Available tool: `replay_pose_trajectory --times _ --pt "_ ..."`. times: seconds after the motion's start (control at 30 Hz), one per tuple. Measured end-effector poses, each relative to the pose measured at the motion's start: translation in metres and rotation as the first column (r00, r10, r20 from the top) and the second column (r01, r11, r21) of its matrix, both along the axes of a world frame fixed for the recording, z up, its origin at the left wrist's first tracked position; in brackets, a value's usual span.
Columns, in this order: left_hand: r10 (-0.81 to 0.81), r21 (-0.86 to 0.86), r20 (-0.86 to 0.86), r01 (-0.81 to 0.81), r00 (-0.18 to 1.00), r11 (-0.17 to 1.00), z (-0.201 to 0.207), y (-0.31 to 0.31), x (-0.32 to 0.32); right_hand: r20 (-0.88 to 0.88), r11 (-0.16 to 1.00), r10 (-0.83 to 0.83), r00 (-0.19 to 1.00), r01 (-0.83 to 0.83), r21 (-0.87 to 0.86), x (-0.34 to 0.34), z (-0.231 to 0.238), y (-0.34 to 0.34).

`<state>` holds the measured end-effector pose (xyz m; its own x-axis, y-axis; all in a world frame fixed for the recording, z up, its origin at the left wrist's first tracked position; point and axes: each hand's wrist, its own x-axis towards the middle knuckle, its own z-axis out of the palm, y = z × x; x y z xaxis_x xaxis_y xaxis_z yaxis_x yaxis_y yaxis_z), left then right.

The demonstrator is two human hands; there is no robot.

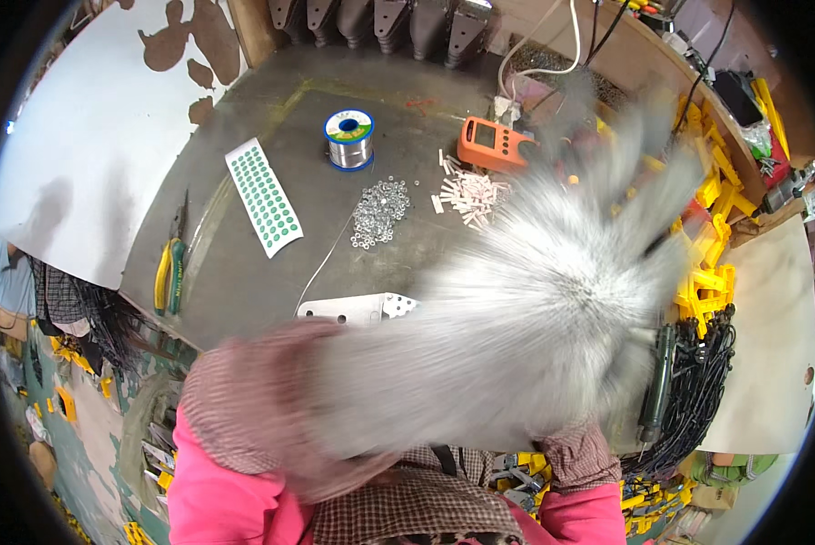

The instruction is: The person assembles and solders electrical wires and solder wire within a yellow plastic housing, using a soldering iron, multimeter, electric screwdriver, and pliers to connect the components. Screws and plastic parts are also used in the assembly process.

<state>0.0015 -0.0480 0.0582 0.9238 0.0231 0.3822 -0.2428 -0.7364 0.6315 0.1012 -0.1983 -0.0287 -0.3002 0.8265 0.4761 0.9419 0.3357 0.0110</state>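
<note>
My left hand (553,300), in a grey-white glove, is smeared by motion and fills the middle right, close to the camera. Its arm, in a checked sleeve cover (253,391), crosses from the lower left; its finger state is unreadable. My right sleeve cover (582,457) shows at the lower right, while the right hand is hidden behind the blurred glove. A white perforated bracket (348,310) lies on the table, partly covered by my left arm. Beyond it are a pile of small metal nuts (378,213) and a heap of short pale tubes (471,196).
A solder wire spool (348,145), an orange meter (491,143) and a sheet of green stickers (264,197) lie on the grey table (244,300). Pliers (169,272) rest at the left edge. Right are a dark power screwdriver (659,381), yellow plastic parts (705,291) and black cables (712,381).
</note>
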Motion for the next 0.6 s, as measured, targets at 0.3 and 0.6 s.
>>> replay_pose_trajectory --times 0.3,0.6 --pt "0.007 -0.013 -0.013 -0.007 1.000 1.000 -0.016 0.026 -0.055 -0.759 0.741 -0.651 0.033 0.247 -0.625 0.040 0.046 0.013" --pt "-0.088 0.274 -0.076 0.105 0.993 0.956 -0.017 0.022 -0.037 -0.303 0.570 -0.796 0.524 0.480 -0.667 0.027 0.067 -0.091"
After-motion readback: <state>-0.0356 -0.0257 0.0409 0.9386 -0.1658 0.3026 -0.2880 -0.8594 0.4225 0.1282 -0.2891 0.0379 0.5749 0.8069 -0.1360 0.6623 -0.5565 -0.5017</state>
